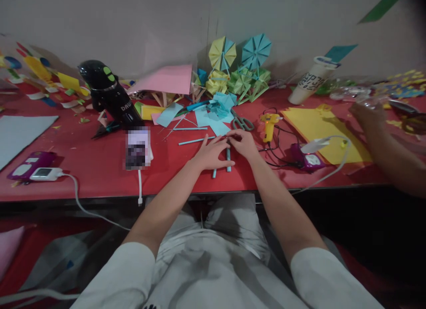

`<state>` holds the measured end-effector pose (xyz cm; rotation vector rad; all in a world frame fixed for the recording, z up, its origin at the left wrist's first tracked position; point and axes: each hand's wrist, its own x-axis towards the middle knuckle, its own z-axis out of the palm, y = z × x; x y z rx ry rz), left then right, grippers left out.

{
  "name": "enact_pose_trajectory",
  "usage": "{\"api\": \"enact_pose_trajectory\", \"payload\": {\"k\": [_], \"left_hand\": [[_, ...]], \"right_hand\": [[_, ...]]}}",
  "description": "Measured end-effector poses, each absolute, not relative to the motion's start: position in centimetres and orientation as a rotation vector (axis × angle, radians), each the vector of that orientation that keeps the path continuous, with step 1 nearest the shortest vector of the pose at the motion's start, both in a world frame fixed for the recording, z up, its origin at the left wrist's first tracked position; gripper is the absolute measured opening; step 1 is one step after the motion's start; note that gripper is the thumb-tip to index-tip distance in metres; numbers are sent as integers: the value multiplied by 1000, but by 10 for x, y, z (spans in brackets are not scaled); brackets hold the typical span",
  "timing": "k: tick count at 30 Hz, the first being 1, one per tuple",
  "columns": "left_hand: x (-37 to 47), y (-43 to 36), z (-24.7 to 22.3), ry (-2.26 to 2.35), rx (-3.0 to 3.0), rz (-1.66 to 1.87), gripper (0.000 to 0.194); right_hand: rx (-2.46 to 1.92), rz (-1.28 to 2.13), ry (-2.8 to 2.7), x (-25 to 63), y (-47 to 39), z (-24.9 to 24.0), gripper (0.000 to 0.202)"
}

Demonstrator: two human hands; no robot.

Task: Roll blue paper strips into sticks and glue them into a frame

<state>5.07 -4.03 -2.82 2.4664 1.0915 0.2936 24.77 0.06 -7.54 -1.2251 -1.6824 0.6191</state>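
My left hand (213, 154) lies low over the red tabletop with its fingers spread, thumb apart, across light blue paper sticks. One thin blue stick (189, 142) juts out to its left, and a thicker rolled stick (228, 157) stands out by the thumb. My right hand (244, 143) has its fingers curled together at the left hand's fingertips; what they pinch is too small and covered to make out. Just beyond the hands lie cut light blue paper (218, 126) and a pair of scissors (243, 122).
A yellow glue gun (269, 125) with black cable stands right, near a purple power socket (308, 160) and yellow paper sheets (346, 145). Left are a phone (137, 149) and a black bottle (113, 96). Folded paper umbrellas (256, 52) stand behind. Another person's arm (382, 145) reaches in right.
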Motion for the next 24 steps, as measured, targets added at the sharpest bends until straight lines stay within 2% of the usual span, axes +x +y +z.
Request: {"api": "enact_pose_trajectory", "payload": {"k": [24], "left_hand": [[49, -41, -25, 1095, 2492, 226, 78]], "right_hand": [[-1239, 602, -1683, 246, 0, -74, 19]]}}
